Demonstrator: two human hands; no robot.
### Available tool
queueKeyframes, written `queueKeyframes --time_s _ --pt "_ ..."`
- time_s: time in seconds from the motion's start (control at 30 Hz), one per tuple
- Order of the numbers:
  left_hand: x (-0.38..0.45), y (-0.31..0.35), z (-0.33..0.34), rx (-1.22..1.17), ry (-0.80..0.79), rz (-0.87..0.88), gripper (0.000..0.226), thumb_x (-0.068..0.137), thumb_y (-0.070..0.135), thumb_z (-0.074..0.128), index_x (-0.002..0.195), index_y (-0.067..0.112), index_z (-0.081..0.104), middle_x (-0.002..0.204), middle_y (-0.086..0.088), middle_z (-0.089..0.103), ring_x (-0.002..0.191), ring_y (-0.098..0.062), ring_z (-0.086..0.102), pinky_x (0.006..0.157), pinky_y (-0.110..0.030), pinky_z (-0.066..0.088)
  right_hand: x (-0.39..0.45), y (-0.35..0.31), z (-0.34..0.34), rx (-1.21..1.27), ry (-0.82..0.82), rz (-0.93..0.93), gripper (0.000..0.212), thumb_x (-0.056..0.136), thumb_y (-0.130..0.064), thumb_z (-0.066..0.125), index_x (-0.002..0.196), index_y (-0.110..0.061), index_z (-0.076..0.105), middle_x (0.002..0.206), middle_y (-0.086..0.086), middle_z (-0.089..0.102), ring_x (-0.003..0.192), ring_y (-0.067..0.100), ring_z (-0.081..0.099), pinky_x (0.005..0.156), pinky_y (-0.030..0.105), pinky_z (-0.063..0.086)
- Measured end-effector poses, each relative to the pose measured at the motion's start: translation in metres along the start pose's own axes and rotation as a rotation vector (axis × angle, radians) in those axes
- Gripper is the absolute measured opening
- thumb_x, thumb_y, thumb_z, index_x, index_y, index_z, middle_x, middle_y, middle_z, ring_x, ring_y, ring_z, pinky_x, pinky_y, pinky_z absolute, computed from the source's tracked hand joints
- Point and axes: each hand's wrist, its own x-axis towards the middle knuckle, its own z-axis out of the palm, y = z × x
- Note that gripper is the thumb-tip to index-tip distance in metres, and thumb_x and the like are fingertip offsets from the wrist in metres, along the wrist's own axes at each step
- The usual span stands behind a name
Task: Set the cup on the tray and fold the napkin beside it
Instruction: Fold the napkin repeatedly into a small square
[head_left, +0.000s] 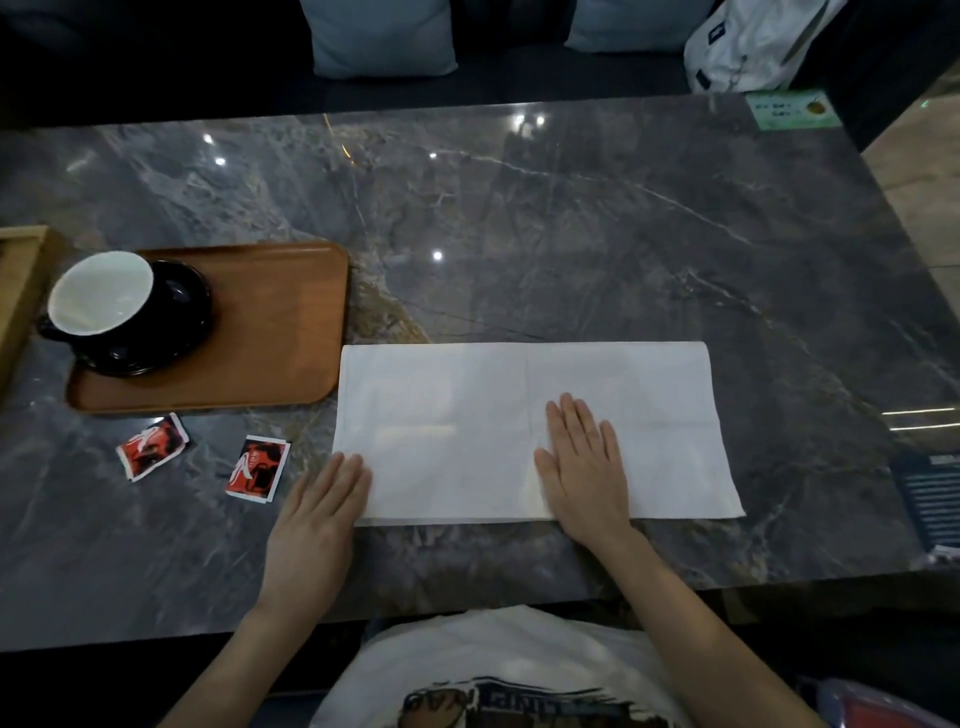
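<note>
I saw the white napkin (535, 431) lying flat as a long rectangle with faint crease lines, on the grey veined marble table (519, 234), just right of the tray (280, 332). My right hand (584, 462) pressed flat on it, fingers straight; my left hand (317, 509) lay flat at its near left corner, fingertips touching the edge. The black cup (98, 299), white inside, sat on a black saucer (171, 332) on the rounded brown wooden tray. Two red sachets (153, 447) lay near the tray; their print was unreadable.
</note>
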Motion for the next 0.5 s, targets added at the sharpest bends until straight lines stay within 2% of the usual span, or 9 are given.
queueKeyframes --time_s 0.1,0.2,0.3,0.37,0.43,0.5 --pt "-0.004 -0.002 0.010 0.014 0.000 -0.014 0.047 0.073 0.005 0.035 0.110 0.000 0.064 0.119 -0.018 0.064 0.113 -0.032 0.058 0.111 -0.028 0.013 -0.002 0.002 0.001 -0.029 -0.012 -0.016 0.064 0.090 -0.045 0.010 0.147 -0.015 0.012 0.154 -0.001 0.004 0.141 0.012 0.001 0.113 0.030 -0.012" --pt "0.004 0.000 0.008 0.012 0.001 -0.021 0.046 0.075 0.010 0.035 0.106 -0.001 0.067 0.115 -0.016 0.067 0.107 -0.032 0.063 0.107 -0.030 0.022 0.002 0.003 -0.002 -0.078 -0.021 0.031 0.060 0.095 -0.046 0.013 0.146 -0.014 0.020 0.153 0.004 0.019 0.143 0.018 0.014 0.113 0.033 -0.007" --pt "0.006 0.005 -0.007 -0.043 -0.006 -0.122 0.044 0.079 0.020 0.036 0.097 0.002 0.071 0.107 -0.014 0.071 0.104 -0.031 0.065 0.095 -0.036 0.035 0.000 0.001 -0.003 -0.097 -0.034 0.041 0.062 0.096 -0.047 0.006 0.144 -0.013 0.023 0.151 0.007 0.030 0.139 0.019 0.015 0.112 0.037 -0.001" --pt "0.014 0.014 -0.013 -0.118 0.007 -0.167 0.043 0.081 0.023 0.036 0.096 0.003 0.070 0.107 -0.016 0.070 0.104 -0.034 0.064 0.090 -0.039 0.043 -0.003 0.000 -0.003 -0.104 -0.010 0.031 0.061 0.096 -0.047 0.009 0.143 -0.013 0.028 0.149 0.009 0.035 0.138 0.022 0.021 0.113 0.039 0.005" --pt "0.034 0.031 -0.012 -0.141 -0.007 -0.139 0.044 0.081 0.025 0.035 0.103 0.004 0.066 0.114 -0.018 0.066 0.108 -0.035 0.062 0.092 -0.038 0.039 -0.002 -0.003 -0.006 -0.091 0.021 0.024 0.058 0.094 -0.045 0.020 0.139 -0.013 0.037 0.145 0.010 0.043 0.136 0.026 0.035 0.115 0.042 0.016" --pt "0.065 0.056 -0.009 -0.194 -0.069 -0.085 0.051 0.085 0.028 0.029 0.121 0.008 0.057 0.132 -0.015 0.055 0.122 -0.031 0.052 0.106 -0.033 0.031 0.005 -0.007 -0.012 -0.061 0.036 0.035 0.055 0.090 -0.040 0.027 0.133 -0.012 0.046 0.138 0.011 0.052 0.127 0.029 0.048 0.109 0.045 0.030"
